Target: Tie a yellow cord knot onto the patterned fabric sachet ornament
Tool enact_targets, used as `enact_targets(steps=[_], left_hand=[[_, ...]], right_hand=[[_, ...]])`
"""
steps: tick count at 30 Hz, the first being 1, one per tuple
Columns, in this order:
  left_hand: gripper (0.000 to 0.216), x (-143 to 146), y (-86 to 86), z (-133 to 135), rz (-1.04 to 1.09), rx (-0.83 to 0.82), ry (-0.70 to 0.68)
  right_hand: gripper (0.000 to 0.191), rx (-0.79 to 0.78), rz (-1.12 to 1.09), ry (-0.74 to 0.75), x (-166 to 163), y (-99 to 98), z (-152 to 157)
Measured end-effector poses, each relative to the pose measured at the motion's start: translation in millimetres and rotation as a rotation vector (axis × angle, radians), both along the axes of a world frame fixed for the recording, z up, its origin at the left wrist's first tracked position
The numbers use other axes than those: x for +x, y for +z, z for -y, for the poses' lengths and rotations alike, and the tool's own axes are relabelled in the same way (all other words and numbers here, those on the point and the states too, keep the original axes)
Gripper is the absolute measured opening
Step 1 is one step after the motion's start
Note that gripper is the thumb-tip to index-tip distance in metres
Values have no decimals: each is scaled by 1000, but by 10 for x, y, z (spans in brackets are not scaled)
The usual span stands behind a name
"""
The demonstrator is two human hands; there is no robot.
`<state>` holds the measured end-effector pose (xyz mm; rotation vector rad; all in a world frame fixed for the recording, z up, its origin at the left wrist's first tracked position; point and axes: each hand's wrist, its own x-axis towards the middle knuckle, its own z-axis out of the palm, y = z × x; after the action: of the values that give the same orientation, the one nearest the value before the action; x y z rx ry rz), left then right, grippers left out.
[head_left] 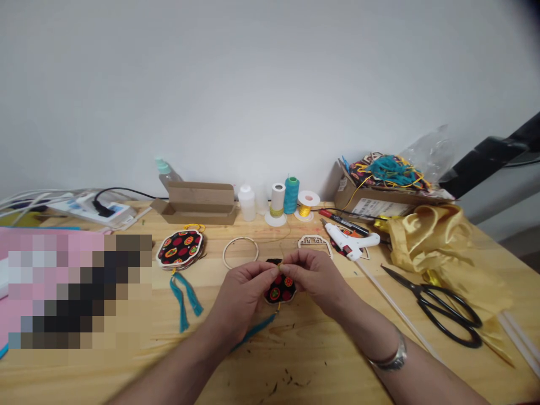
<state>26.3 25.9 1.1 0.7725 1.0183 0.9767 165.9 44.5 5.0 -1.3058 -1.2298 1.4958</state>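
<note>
Scalloped cloth pendant (276,292) | teal tassel (255,331) | grip: left hand (244,287), right hand (317,277) pinching cord (282,253)

No wording, brand or number can be made out: the white label (373,208) on the cardboard box (405,198) and the black marker pen (352,224) carry print too small to read.

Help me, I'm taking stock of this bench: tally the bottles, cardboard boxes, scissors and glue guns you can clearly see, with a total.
Bottles: 2 (teal-topped bottle, white bottle)
Cardboard boxes: 2 (long open box, filled box)
Scissors: 1
Glue guns: 1
Total: 6
</note>
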Motion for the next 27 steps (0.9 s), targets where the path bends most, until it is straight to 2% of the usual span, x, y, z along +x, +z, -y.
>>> enact_targets(steps=[7, 13, 16, 20, 27], left_hand=[[15, -24, 79, 9, -244, 106, -20], [15, -85, 28, -59, -635, 424, 57], [17, -85, 6, -66, -701, 502, 31], [16, -51, 2, -21, -748, 552, 11], [16, 7, -31, 28, -698, 576, -87]], right_hand=[[8, 147, 157, 32, 40, -15, -6], [8, 319, 361, -25, 95, -30, -46], [8, 368, 415, -42, 106, -25, -47], [9, 310, 324, -46, 97, -40, -48], [12, 14, -78, 30, 38, 11, -8]])
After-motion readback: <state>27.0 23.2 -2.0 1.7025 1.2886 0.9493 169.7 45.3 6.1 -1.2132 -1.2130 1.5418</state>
